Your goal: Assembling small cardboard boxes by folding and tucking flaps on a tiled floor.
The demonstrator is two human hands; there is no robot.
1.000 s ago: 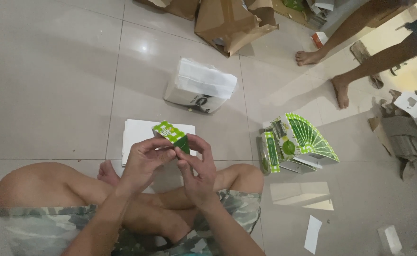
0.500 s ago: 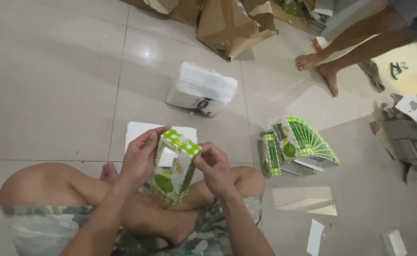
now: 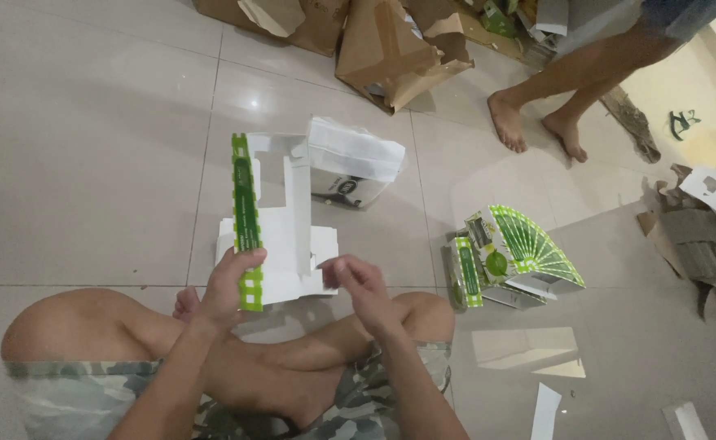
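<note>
Carton blank [image 3: 281,220], white with green edge, unfolded flat; left hand [image 3: 232,281] fingers grip it, right hand [image 3: 354,281] loose

I take this for a home floor used as a makeshift packing spot. I see a pale tiled floor [image 3: 89,163], torn brown cardboard boxes [image 3: 374,41] heaped at the far edge, a stack of flat green-and-white cartons [image 3: 513,253] fanned out, paper scraps [image 3: 545,407], and a barefoot person [image 3: 537,122] standing nearby.
</note>
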